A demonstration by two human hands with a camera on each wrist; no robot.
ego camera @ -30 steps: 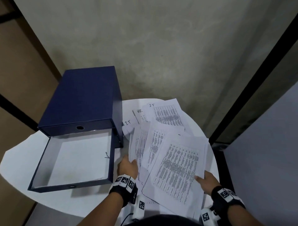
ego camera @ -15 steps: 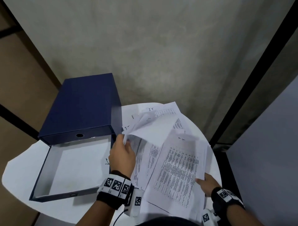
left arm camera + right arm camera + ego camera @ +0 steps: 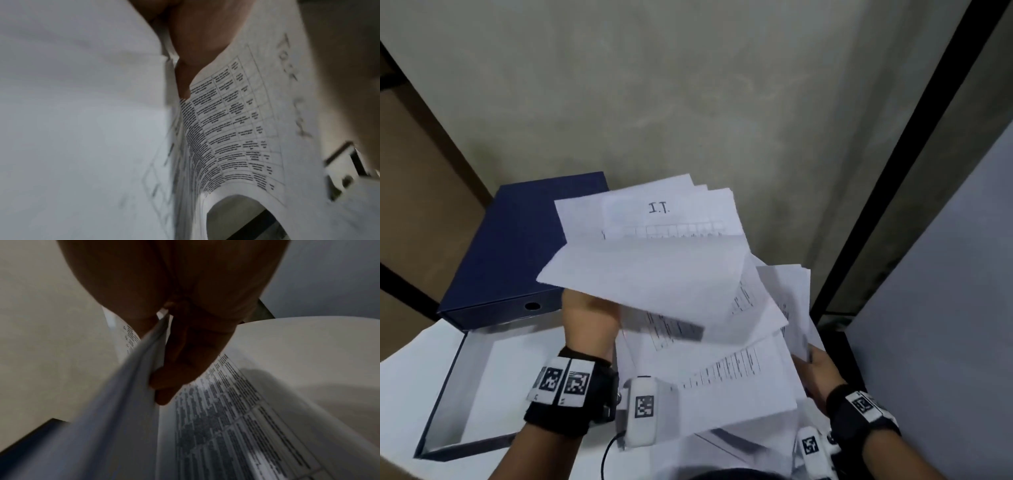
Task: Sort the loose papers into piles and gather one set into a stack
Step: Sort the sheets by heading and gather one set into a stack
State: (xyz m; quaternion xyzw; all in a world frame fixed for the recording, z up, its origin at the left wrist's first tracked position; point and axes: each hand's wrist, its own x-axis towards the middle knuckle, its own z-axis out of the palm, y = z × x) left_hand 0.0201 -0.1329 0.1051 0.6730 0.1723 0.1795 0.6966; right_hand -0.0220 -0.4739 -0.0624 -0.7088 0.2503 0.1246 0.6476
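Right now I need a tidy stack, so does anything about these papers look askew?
Yes. The white printed sheets held between the left hand and right hand are fanned and bent, edges misaligned, corners pointing different ways, not squared.

A dark blue box file (image 3: 517,246) lies open on a round white table (image 3: 404,387), its lid (image 3: 479,380) folded toward the viewer with the white lining up and a round finger hole in its spine. Behind stands a mottled grey wall (image 3: 688,102); brown panels (image 3: 417,192) flank the left, and a black frame (image 3: 900,164) edges a pale panel (image 3: 941,281) on the right.
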